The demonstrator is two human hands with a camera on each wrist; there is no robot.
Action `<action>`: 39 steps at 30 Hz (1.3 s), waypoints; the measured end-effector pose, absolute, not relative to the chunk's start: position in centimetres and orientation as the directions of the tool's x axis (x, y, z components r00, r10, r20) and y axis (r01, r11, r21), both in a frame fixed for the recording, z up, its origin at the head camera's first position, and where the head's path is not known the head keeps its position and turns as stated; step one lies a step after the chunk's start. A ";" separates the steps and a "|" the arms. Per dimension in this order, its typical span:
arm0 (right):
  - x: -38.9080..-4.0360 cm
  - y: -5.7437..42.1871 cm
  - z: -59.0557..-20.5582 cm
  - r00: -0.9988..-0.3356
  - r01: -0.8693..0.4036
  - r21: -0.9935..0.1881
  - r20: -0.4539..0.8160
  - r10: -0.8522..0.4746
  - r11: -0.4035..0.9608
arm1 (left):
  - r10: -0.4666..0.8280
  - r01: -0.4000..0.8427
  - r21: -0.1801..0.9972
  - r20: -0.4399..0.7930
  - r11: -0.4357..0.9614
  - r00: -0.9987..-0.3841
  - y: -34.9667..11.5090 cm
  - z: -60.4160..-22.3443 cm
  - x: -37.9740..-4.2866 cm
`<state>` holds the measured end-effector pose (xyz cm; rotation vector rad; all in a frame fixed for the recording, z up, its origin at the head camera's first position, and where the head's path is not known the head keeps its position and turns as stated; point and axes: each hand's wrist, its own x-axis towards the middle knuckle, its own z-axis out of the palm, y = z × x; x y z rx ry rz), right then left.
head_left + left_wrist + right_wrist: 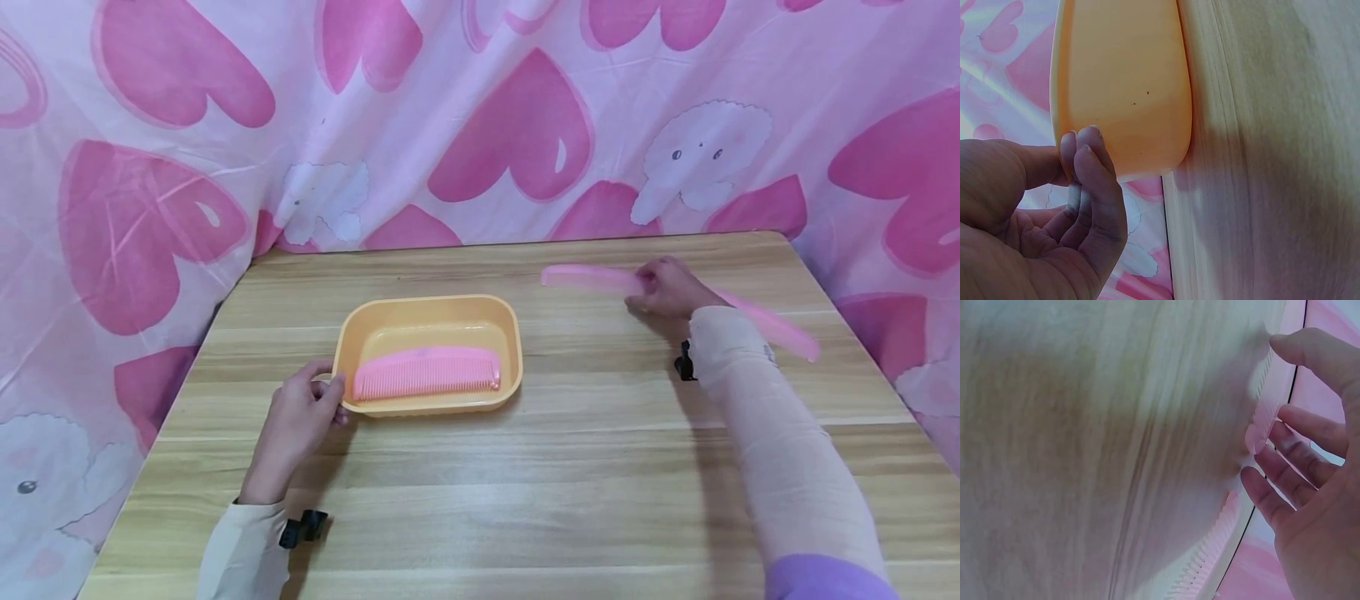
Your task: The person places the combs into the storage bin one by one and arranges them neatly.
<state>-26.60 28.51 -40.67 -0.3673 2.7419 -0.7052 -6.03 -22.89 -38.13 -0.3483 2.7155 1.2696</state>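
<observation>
My left hand pinches the left end of a yellow-orange plastic box, its thumb at the rim and its fingers against the outer wall. Inside that box lies a pink comb, teeth toward me. Toward the back right, my right hand is over the end of a second, paler pink comb on the table. In the right wrist view its thumb and fingers are spread around that comb, not closed on it. Another pink comb lies further right, partly hidden by the right wrist.
The wooden table carries all of these. A pink curtain with hearts hangs along the table's back and sides. Small black clips sit at both wrists.
</observation>
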 end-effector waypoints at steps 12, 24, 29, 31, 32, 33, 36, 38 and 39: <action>-25.7 28.5 -40.5 -0.918 -0.122 -0.566 -0.247 -0.309 0.815 | -0.162 -0.268 0.739 -0.214 0.618 -0.963 -22.9 -38.1 -5.9; -25.3 28.6 -40.4 -0.908 -0.175 -0.553 -0.229 -0.351 0.815 | -0.160 -0.265 0.740 -0.212 0.618 -0.964 -22.8 -38.1 -5.9; -25.0 28.5 -40.2 -0.905 -0.165 -0.563 -0.240 -0.351 0.810 | -0.156 -0.256 0.742 -0.203 0.620 -0.967 -22.9 -38.1 -6.0; -24.9 28.5 -40.2 -0.902 -0.166 -0.565 -0.244 -0.356 0.808 | -0.155 -0.253 0.742 -0.201 0.620 -0.967 -22.9 -38.1 -6.0; -24.8 28.5 -40.2 -0.901 -0.161 -0.564 -0.250 -0.353 0.810 | -0.153 -0.252 0.743 -0.201 0.620 -0.968 -22.9 -38.1 -6.0; -24.8 28.5 -40.1 -0.901 -0.158 -0.564 -0.253 -0.352 0.810 | -0.152 -0.250 0.742 -0.199 0.621 -0.968 -22.9 -38.1 -6.0; -24.6 28.5 -40.0 -0.899 -0.158 -0.562 -0.259 -0.354 0.812 | -0.149 -0.249 0.742 -0.199 0.622 -0.968 -22.9 -38.1 -6.0; -24.5 28.5 -40.0 -0.898 -0.151 -0.564 -0.266 -0.351 0.812 | -0.149 -0.251 0.742 -0.202 0.621 -0.968 -22.9 -38.1 -6.0; -24.4 28.5 -40.0 -0.897 -0.151 -0.565 -0.267 -0.353 0.811 | -0.150 -0.252 0.742 -0.203 0.621 -0.968 -22.9 -38.1 -6.0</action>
